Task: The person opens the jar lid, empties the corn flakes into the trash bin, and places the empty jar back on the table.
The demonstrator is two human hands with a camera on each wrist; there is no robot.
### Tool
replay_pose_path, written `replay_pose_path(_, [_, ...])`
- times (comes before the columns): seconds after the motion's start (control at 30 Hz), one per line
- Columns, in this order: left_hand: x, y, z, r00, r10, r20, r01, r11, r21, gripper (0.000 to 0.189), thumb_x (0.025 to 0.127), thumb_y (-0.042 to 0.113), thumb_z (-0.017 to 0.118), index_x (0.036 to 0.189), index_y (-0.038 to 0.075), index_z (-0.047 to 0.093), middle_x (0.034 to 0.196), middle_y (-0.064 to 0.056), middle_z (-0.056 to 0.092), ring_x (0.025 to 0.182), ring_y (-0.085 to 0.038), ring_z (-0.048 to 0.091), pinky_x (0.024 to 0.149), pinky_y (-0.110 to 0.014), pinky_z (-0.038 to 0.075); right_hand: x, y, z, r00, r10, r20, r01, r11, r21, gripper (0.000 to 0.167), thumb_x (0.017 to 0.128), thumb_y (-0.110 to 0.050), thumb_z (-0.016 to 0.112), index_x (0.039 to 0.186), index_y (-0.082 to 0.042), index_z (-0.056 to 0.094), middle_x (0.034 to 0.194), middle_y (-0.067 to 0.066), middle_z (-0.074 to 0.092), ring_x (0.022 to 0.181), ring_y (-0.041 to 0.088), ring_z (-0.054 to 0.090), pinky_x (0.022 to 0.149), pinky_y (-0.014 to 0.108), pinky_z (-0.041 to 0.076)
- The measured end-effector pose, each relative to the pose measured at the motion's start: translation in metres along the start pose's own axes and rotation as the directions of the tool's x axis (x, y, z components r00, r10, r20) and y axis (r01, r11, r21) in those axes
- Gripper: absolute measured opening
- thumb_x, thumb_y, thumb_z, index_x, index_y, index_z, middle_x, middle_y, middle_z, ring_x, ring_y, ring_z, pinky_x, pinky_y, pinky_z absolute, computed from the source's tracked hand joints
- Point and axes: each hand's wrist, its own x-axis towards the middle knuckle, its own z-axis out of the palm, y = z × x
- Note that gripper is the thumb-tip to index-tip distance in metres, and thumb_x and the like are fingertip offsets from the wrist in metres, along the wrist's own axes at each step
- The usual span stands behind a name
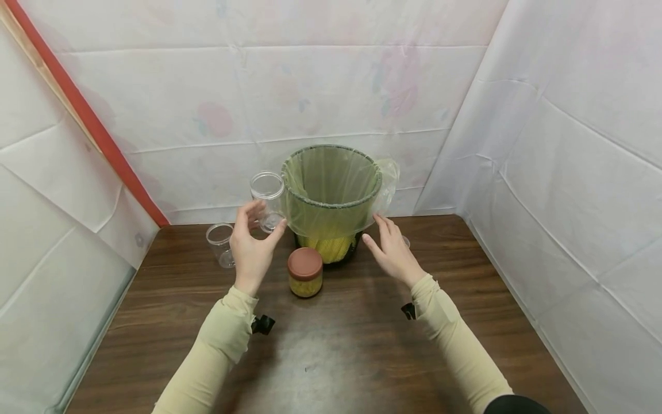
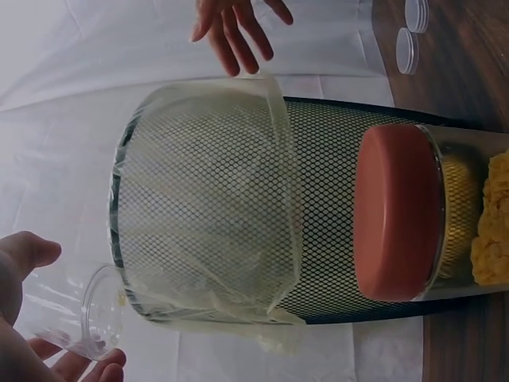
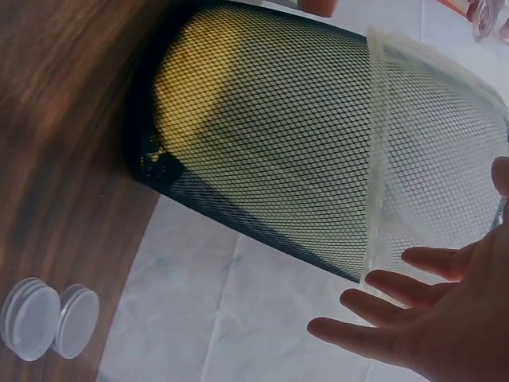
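Note:
My left hand (image 1: pixel 253 253) holds a clear plastic jar (image 1: pixel 267 187) between thumb and fingers, just left of the bin's rim. In the left wrist view the mouth of this jar (image 2: pixel 99 318) faces the bin. The black mesh bin (image 1: pixel 357 247) wears a thin, pale yellow bag (image 1: pixel 331 221) folded over its rim. Something yellow shows through the mesh low down. To the right of the bin, my right hand (image 1: pixel 394 253) has its fingers spread and extended, fingertips close by the bag's hanging edge; it holds nothing.
In front of the bin stands a jar (image 1: pixel 305 273) with a reddish-brown lid and yellow contents. Another clear jar (image 1: pixel 221 247) stands on the wooden table (image 1: pixel 341 356) at the left. Several clear lids (image 3: pixel 36 318) lie right of the bin. White sheeting (image 1: pixel 331 92) hangs behind.

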Motion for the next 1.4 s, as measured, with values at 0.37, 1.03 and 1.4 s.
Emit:
replay_pose_path(0.37, [-0.005, -0.009, -0.003, 0.999, -0.027, -0.028, 0.026, 0.999, -0.020, 0.053, 0.074, 0.022, 0.082, 0.120, 0.015, 0.058, 0.117, -0.001, 0.064, 0.109, -0.019, 0.060, 0.089, -0.038, 0.044, -0.009, 0.008, 0.010, 0.999, -0.012, 0.045, 0.013, 1.000, -0.018, 0.071, 0.098, -0.051, 0.038, 0.150, -0.007, 0.020, 0.153, 0.016, 0.023, 0.140, 0.032, 0.025, 0.108, 0.051, 0.032])
replay_pose_path(1.03, [-0.019, -0.026, -0.011, 0.994, -0.098, -0.038, 0.101, 0.992, 0.079, 0.051, 0.073, 0.025, 0.082, 0.115, 0.012, 0.056, 0.107, -0.006, 0.069, 0.094, -0.020, 0.061, 0.084, -0.043, 0.046, -0.022, 0.025, 0.031, 0.994, -0.086, 0.064, 0.098, 0.973, -0.207, 0.075, 0.096, -0.053, 0.041, 0.149, -0.001, 0.024, 0.150, 0.024, 0.029, 0.138, 0.040, 0.027, 0.114, 0.051, 0.023])
replay_pose_path(1.4, [-0.028, -0.035, -0.017, 0.988, -0.149, -0.034, 0.152, 0.982, 0.114, 0.052, 0.073, 0.021, 0.081, 0.116, 0.009, 0.056, 0.109, -0.009, 0.068, 0.097, -0.025, 0.062, 0.087, -0.039, 0.046, -0.031, 0.032, 0.043, 0.992, -0.086, 0.091, 0.105, 0.969, -0.224, 0.074, 0.096, -0.051, 0.044, 0.148, -0.001, 0.026, 0.148, 0.024, 0.032, 0.135, 0.040, 0.032, 0.111, 0.052, 0.029])
